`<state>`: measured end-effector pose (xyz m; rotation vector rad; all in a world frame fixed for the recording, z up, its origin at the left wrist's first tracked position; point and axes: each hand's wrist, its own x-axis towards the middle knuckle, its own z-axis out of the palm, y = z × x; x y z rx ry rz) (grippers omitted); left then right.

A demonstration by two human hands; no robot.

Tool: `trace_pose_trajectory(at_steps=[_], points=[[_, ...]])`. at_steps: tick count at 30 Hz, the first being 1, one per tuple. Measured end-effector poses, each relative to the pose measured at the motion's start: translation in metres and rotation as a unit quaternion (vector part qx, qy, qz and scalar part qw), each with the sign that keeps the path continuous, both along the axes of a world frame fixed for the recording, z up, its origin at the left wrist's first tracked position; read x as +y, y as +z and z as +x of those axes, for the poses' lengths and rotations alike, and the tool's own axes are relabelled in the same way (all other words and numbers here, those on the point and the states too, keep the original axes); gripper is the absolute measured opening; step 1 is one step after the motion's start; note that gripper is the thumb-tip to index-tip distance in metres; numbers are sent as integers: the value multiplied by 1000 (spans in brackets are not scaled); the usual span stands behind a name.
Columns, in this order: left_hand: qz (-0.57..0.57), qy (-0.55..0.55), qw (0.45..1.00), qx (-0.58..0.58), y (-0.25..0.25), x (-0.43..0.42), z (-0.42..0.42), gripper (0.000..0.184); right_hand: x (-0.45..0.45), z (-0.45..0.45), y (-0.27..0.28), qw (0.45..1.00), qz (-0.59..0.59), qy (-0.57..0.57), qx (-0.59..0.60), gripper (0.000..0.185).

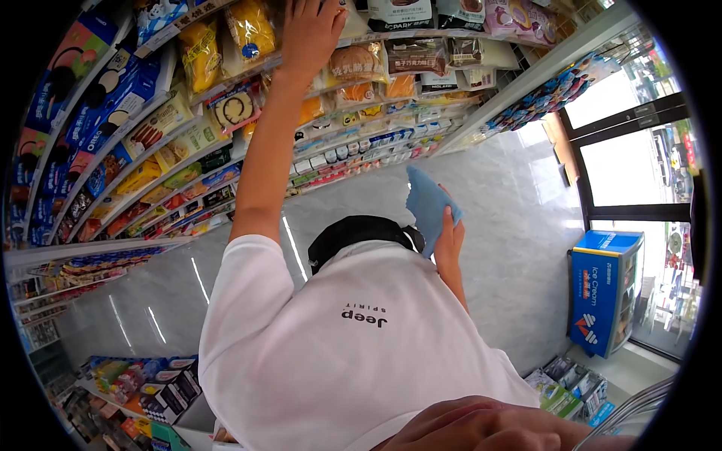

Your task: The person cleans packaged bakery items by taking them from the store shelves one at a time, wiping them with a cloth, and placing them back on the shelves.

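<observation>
Evidently, work at the tall snack shelf [530,87] is under way, though how much is done or left cannot be told from this view. The blue cloth [427,197] is away from the shelf, in front of the body, gripped by the right hand [449,239] and well apart from the left hand [312,30]. That one reaches up near a yellow packet [251,28]; its fingertips are cut off, so its grip cannot be told.
</observation>
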<state>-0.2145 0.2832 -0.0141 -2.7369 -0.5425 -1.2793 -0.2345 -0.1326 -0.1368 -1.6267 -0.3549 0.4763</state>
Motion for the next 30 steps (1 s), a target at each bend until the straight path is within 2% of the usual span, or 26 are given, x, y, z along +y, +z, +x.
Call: trace_pose_trajectory(at_steps=[6, 9, 17, 20, 23, 26, 30], points=[[-22, -31, 998, -42, 5, -9, 0, 47, -2, 3, -4, 1000, 16, -14, 11, 52], [-24, -84, 995, -46, 15, -25, 11, 56, -5, 7, -6, 1000, 13, -11, 9, 52], [-118, -32, 993, 6, 26, -54, 39, 71, 3, 25, 6, 1000, 1, 17, 13, 48], [-101, 3, 995, -22, 20, -55, 45, 77, -2, 36, 7, 1000, 2, 17, 20, 47], [-272, 18, 961, 46, 47, -67, 41, 82, -9, 49, 13, 999, -33, 24, 26, 47], [-166, 84, 982, 28, 38, -65, 52, 87, -13, 63, 15, 998, -22, 38, 33, 47], [-118, 109, 986, 50, 41, -67, 57, 91, -16, 80, 26, 998, -54, 36, 13, 48]])
